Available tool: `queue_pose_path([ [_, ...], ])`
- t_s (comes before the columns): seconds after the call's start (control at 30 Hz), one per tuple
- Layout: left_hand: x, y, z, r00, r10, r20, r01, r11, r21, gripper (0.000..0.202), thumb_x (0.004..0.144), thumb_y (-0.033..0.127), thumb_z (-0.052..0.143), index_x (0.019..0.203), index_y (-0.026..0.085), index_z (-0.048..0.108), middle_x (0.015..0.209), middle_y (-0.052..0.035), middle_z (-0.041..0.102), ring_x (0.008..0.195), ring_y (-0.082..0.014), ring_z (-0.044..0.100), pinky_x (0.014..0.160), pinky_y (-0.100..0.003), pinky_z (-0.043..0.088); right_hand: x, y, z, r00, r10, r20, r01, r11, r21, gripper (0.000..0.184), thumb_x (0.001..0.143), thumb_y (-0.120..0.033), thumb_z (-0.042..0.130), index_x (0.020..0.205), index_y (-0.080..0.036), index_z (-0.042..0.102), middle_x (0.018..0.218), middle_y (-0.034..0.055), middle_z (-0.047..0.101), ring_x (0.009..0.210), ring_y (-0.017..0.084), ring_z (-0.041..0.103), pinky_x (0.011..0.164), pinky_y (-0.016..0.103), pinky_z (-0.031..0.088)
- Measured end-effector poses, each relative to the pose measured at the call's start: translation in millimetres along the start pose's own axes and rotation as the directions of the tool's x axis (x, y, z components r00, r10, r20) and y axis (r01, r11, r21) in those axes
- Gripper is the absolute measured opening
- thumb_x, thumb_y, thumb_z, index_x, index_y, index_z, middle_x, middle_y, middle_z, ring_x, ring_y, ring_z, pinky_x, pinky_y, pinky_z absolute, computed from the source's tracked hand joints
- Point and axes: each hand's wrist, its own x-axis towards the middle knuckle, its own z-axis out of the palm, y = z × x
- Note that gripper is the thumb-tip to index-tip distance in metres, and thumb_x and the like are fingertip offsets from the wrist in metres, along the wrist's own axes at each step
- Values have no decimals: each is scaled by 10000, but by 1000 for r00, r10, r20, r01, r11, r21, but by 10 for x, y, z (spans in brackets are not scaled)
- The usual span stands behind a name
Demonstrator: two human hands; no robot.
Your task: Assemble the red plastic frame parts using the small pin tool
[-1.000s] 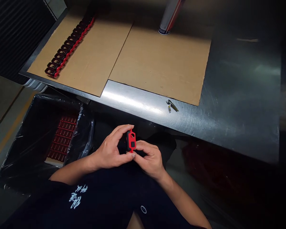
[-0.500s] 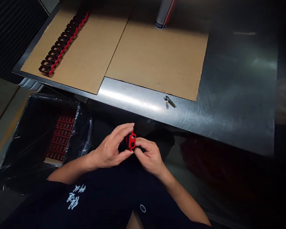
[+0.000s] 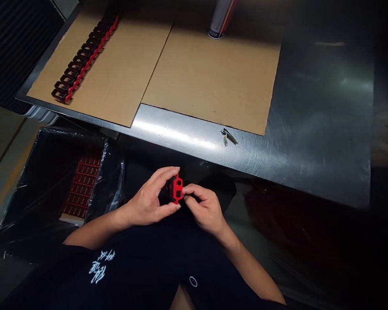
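My left hand (image 3: 151, 199) grips a red and black plastic part (image 3: 177, 188) between thumb and fingers, in front of my body. The part's red face has two openings and is turned toward my right. Close by its right side, my right hand (image 3: 204, 206) has thumb and index finger bent together in a pinch. Its index fingertip is at the part's edge; whether it touches, or holds anything small, I cannot tell. A row of similar red and black parts (image 3: 84, 60) stands on cardboard at the upper left.
Two cardboard sheets (image 3: 210, 82) cover part of the metal table (image 3: 317, 142). Nail clippers (image 3: 230, 136) lie near the front edge. A spray can (image 3: 220, 19) stands at the back. At lower left, a plastic-lined bin (image 3: 29, 181) holds rows of red parts (image 3: 80, 185).
The part in my left hand has turned slightly, showing more of its red face. My right fingertips have drawn a little away from its lower end.
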Motion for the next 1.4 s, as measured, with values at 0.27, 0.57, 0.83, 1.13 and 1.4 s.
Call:
queue_pose_path([
  [0.27, -15, -53, 36, 991, -119, 53, 127, 977, -169, 776, 798, 197, 797, 1485, 297, 451, 1482, -133, 480, 1357, -286, 548, 1111, -457, 547, -6, 38, 1, 972, 230, 55, -232, 879, 416, 130, 871, -252, 662, 948, -231, 764, 769, -3, 746, 680, 141, 684, 697, 270, 570],
  [0.57, -69, -331, 192, 996, 83, 21, -75, 968, -240, 1003, 840, 249, 801, 1626, 331, 183, 1512, -183, 497, 1364, -298, 581, 1094, -474, 560, -14, 61, 4, 965, 257, 51, -254, 873, 416, 292, 894, -476, 724, 981, -199, 751, 653, -14, 642, 535, 101, 545, 481, 206, 422],
  [0.83, -1, -364, 228, 900, 430, -71, -417, 897, 150, 1020, 891, 141, 714, 1657, 217, 44, 1413, -255, 599, 1283, -286, 651, 999, -472, 612, -29, -72, 54, 984, 170, -53, -158, 971, 177, 261, 754, -331, 835, 968, -207, 750, 703, -16, 653, 547, 96, 508, 498, 226, 439],
  [1.13, -16, -365, 213, 891, 451, -58, -434, 881, 186, 1049, 892, 159, 714, 1655, 261, 2, 1420, -230, 616, 1205, -276, 697, 920, -441, 640, -51, -97, 54, 993, 40, -111, -38, 999, 22, 174, 802, -248, 752, 972, -213, 773, 776, 11, 711, 606, 127, 592, 557, 248, 508],
  [1.4, 26, -275, 136, 853, 509, -116, -473, 848, 241, 1157, 794, 494, 834, 1652, 197, 116, 1260, -175, 707, 1150, -290, 670, 894, -477, 617, -23, 77, -17, 974, 191, 123, -224, 899, 377, 265, 856, -380, 727, 1067, -229, 783, 919, 35, 771, 797, 186, 691, 751, 312, 554],
])
